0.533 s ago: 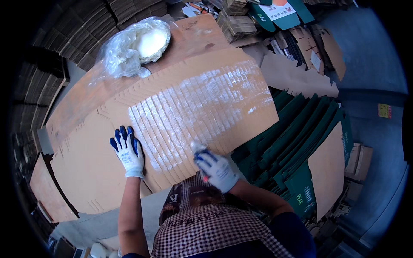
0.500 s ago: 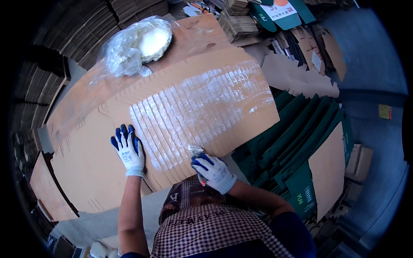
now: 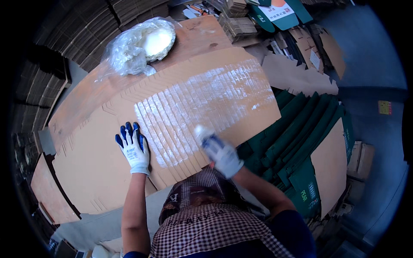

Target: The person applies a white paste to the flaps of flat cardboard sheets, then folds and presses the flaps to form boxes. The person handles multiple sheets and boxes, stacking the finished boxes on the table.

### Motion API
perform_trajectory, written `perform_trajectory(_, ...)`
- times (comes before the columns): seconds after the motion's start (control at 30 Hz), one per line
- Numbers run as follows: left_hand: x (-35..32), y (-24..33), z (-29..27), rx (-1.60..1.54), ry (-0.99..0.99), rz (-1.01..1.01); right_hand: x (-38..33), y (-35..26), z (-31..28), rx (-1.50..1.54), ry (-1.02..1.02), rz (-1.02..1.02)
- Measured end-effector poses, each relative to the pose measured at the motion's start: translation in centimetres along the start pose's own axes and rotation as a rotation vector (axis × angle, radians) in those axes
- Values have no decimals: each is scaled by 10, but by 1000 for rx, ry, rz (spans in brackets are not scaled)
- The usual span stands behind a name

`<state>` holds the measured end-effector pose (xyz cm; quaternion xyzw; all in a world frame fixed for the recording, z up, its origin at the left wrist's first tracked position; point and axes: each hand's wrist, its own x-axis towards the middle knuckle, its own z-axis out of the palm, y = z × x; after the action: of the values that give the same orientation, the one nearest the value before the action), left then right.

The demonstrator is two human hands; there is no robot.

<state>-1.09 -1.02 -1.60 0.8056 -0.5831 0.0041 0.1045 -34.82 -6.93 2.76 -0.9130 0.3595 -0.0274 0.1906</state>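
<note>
Fanned, overlapping cardboard sheets [image 3: 94, 159] lie across the wooden table [image 3: 202, 34], and white glue [image 3: 172, 120] is smeared in streaks over their stepped edges. My left hand [image 3: 134, 150], in a white and blue work glove, presses flat on the cardboard just left of the glue, fingers out. My right hand [image 3: 223, 157], gloved alike and blurred by motion, is closed around a brush [image 3: 202, 132] whose white-coated head is over the glued strips. Its handle is mostly hidden in the hand. At the table's far side, a bowl of white glue [image 3: 158, 43] sits in clear plastic.
Dark green printed cartons [image 3: 297, 133] are fanned out at the right, with a brown sheet [image 3: 329, 167] against them. Bundled flat cardboard [image 3: 86, 30] is stacked at the far left. Torn brown paper [image 3: 297, 75] and more cartons lie beyond the table's right corner.
My right hand has swept the brush forward and slightly right, away from the near edge of the cardboard. The left hand stays flat in the same place, with the whole view shifted a little.
</note>
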Motion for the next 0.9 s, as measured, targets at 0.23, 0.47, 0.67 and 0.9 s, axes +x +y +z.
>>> perform_trajectory(0.23, -2, -3, -2, -56, -25, -29, -3, 124, -69, 691, 910, 803)
perform_trajectory(0.47, 8, 51, -39, -438, 169, 186, -38, 139, -81, 708, 939, 842)
perform_trajectory(0.67, -16, 227, -7, -709, -422, 927, -22, 98, -61, 492, 572, 501)
perform_trajectory(0.9, -40, 279, 62, -634, -486, 914, -22, 132, -37, 221, 345, 462)
